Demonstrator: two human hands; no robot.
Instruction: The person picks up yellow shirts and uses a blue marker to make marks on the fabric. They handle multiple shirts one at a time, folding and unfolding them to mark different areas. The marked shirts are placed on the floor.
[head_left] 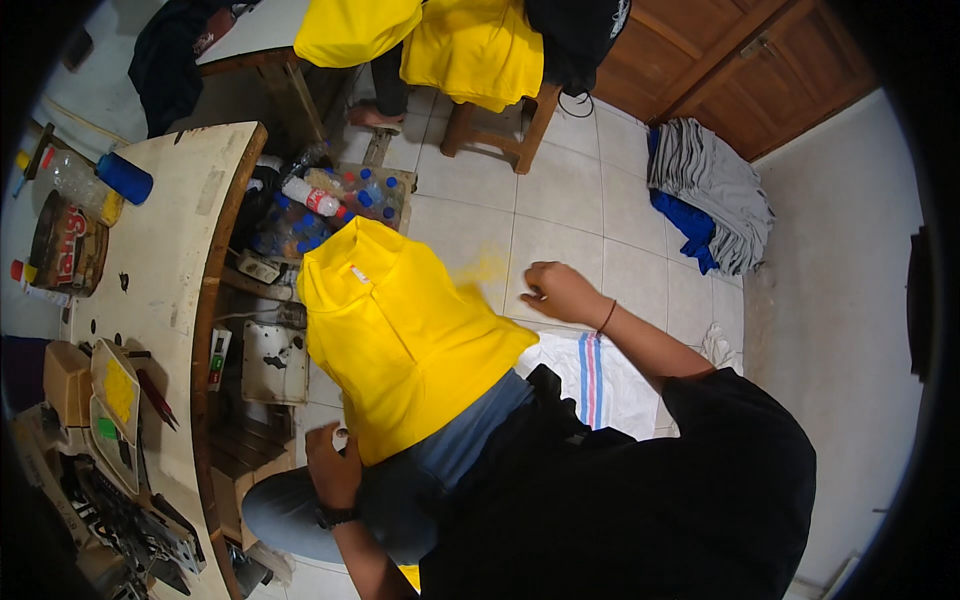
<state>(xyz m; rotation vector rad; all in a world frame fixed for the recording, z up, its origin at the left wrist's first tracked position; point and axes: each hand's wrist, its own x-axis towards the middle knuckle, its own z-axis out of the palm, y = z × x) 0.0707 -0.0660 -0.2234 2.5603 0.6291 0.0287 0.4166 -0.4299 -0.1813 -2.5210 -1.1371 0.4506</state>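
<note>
A yellow garment (390,335) with a collar-like opening and a small white label lies spread over my lap, on my blue jeans (475,425). Beside its lower left edge is my left hand (333,467), fingers bent and thumb apart from them, with nothing visible in it. My right hand (562,294) hovers past the garment's right side. Its fingers curl inward, and what they may hold is hidden. Between that hand and the garment, a patch of yellow cloth (483,268) is smeared by motion.
A worn table (175,225) runs along the left, bearing a blue thread cone (125,178), a jar and small trays. Behind the garment sit capped bottles (375,190). More yellow cloth covers a wooden stool (490,135). Grey garments (705,190) are stacked right; a white sack (610,385) lies nearby.
</note>
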